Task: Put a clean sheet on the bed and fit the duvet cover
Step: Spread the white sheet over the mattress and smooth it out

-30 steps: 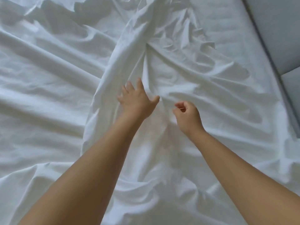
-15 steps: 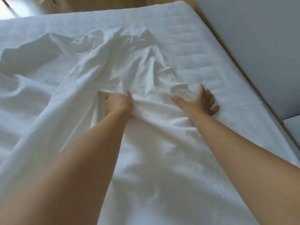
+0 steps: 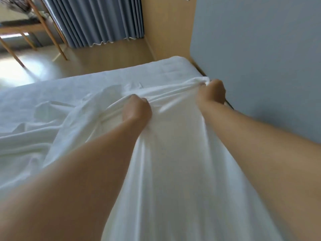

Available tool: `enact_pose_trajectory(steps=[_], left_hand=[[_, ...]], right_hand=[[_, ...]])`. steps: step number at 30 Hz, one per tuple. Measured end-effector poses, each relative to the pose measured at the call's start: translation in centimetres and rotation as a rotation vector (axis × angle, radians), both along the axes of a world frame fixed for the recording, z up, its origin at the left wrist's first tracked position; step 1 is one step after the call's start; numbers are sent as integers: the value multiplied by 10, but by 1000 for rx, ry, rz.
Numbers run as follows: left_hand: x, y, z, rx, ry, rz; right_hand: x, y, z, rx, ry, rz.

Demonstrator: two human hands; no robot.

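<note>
White sheet (image 3: 173, 162) edge is fisted in our left hand (image 3: 137, 110) and right hand (image 3: 212, 93), short of the mattress (image 3: 165, 70) corner. We judge an even pull toward that corner best.

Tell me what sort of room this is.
Most likely a bedroom, perhaps in a hotel or guest room. A mattress fills the foreground, with both hands pulling a white sheet across it. Grey floor-length curtains hang beyond it, beside a wooden table.

left hand (image 3: 137, 108) bare | right hand (image 3: 212, 92) bare | forearms unsleeved (no jewellery)
</note>
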State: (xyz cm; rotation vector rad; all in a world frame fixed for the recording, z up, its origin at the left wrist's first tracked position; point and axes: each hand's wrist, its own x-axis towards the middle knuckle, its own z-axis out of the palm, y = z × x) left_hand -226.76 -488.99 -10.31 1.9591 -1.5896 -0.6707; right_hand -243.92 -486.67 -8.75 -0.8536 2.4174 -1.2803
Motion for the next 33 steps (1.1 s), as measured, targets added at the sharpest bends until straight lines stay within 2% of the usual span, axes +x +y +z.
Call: enact_pose_trajectory(steps=[2,3,4,6,8,12,15,19,21,22,25,28,29,31,33], left_hand=[[-43,-12,-4,-84,27,-123],[-58,-15,-15,-94,31,-182],[-69,-17,-33,-74,17,-226],[-77,-16,-81,-28,-137,-275],[-77,-27,-114,-107,-313,-284],[-90,-63,-118,-236,-545,-354],[-90,-62,-109,-226,-616,-395],[-65,-48,-87,-396,-1008,-546],[-26,-34,-89,-331,-1100,-528],[-3,-24,-92,-248,-1068,-442],[50,3,-103,66,-661,-96],[60,9,-112,12,-479,-2],[58,7,-113,-27,-458,-5],[59,6,-114,-104,-446,-6],[64,7,-113,-223,-334,18]], right_hand=[[-33,-11,-8,-36,-39,-170],[-42,-6,-28,-10,5,-188],[-46,3,-57,42,106,-138],[-38,23,-115,161,383,51],[-37,6,-142,159,539,127],[-49,-38,-134,24,461,55],[-49,-37,-136,7,450,32],[-43,-27,-132,-132,415,29],[-34,-17,-121,-195,403,104],[-27,-9,-115,-224,421,176],[5,31,-106,-237,522,545],[54,90,-110,76,505,1001],[65,107,-118,147,617,1046],[79,132,-128,202,814,984],[87,138,-128,243,817,873]])
